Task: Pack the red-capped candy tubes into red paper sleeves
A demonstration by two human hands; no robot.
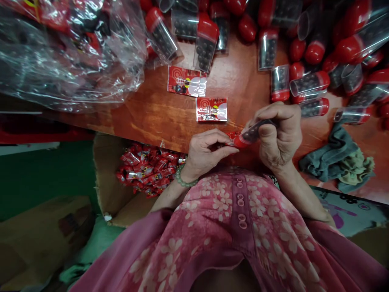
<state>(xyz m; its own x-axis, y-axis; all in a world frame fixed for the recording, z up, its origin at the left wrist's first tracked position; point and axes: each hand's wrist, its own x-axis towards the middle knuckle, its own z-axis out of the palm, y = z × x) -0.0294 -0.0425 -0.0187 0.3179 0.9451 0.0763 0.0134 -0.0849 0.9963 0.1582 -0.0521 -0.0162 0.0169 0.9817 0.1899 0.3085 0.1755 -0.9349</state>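
Observation:
My right hand (281,134) is closed around a clear plastic tube (253,132) filled with dark little balls. The tube is tilted, its red cap (240,141) pointing down and left toward my left hand (208,152). Between that hand's thumb and fingers is the edge of a red printed plastic sleeve (232,136), right at the capped end; how far it goes around the cap is hidden. Just beyond my hands, two flat red printed sleeves lie on the table: a nearer one (212,109) and a farther one (187,81).
Many similar red-capped tubes (310,83) lie across the back and right of the brown table (139,117). A clear plastic bag (75,61) covers the back left. Crumpled cloths (340,158) lie at right. Below the table edge, a cardboard box (106,178) holds red wrapped pieces (148,168).

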